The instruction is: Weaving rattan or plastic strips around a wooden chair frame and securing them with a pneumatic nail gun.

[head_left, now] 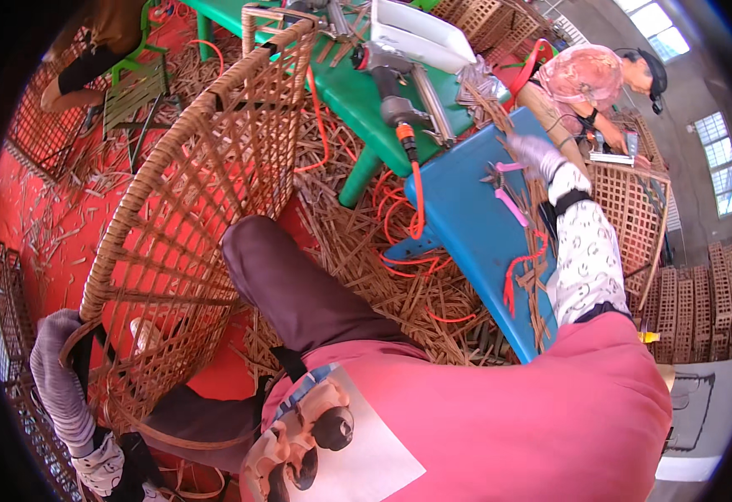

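My left hand (58,364), in a grey striped glove, grips the lower end of the thick rim of a large woven lattice basket piece (190,192). The piece stands tilted against my leg, and its thin brown strips cross in an open net. My right hand (537,157), gloved and smeared by motion, is over the far right part of a blue plastic stool (458,197), at a row of loose brown strips (533,289). I cannot make out whether its fingers hold a strip. Just left of it on the stool lie pliers with pink handles (512,205).
A green table (341,100) bears an air nail gun (395,100) and a white tray (420,33). Its orange hose (418,201) trails to the floor among piled strip scraps (357,259). A co-worker (588,79) works at right; another person (115,33) sits at upper left.
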`<state>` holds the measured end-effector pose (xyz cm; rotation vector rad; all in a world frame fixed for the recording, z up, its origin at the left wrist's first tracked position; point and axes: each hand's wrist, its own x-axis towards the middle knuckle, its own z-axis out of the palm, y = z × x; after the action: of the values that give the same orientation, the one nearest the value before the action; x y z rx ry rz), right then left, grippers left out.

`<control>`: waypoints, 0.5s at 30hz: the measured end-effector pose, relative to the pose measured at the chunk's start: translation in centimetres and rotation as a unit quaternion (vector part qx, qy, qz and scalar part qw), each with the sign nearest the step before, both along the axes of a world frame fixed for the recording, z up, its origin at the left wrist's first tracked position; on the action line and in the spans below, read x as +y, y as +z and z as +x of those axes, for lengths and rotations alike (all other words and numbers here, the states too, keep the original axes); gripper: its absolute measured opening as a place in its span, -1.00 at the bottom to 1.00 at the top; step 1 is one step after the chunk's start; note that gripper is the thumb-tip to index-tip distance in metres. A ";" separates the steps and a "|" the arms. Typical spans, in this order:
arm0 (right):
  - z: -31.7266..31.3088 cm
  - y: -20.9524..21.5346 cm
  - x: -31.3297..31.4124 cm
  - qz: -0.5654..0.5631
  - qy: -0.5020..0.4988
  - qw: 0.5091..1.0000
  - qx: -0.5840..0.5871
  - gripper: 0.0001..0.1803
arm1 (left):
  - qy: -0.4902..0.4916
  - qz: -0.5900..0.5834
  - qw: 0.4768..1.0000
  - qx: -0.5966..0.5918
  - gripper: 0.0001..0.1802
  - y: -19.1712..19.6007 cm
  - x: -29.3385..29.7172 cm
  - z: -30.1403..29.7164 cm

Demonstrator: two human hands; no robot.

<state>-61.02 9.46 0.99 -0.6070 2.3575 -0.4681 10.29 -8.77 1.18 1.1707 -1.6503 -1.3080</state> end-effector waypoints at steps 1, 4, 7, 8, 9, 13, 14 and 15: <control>0.4 0.2 1.8 0.100 0.059 0.993 0.015 -0.01 | 0.000 -0.017 0.999 -0.038 -0.58 0.0 -0.1 -0.2; 3.1 -1.6 4.8 0.278 0.148 0.921 0.230 0.28 | 0.012 -0.034 0.998 -0.054 -0.62 0.1 0.8 -1.6; 4.5 -2.6 4.3 0.318 0.172 0.857 0.367 0.42 | -0.001 -0.027 0.991 -0.128 -0.48 0.4 2.0 -3.7; 4.7 -2.7 3.9 0.325 0.193 0.851 0.365 0.42 | 0.022 -0.052 0.981 -0.186 -0.51 0.7 2.7 -4.0; 4.5 -2.4 3.3 0.305 0.231 0.843 0.377 0.41 | 0.049 -0.108 0.957 -0.264 -0.51 0.8 3.2 -4.5; 3.6 -2.3 1.0 0.260 0.306 0.863 0.306 -0.12 | 0.118 -0.234 0.886 -0.382 -0.44 1.0 5.3 -5.1; 3.5 -2.3 1.0 0.237 0.249 0.902 0.262 -0.18 | 0.121 -0.275 0.859 -0.414 -0.44 1.0 5.5 -5.0; 4.0 -2.8 0.7 0.209 0.245 0.892 0.317 -0.25 | 0.129 -0.307 0.858 -0.391 -0.44 0.8 5.6 -5.1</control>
<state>-57.02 10.20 -1.80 -1.2290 2.6224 0.5387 5.22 -3.15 1.94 1.5151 -2.1275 -0.0410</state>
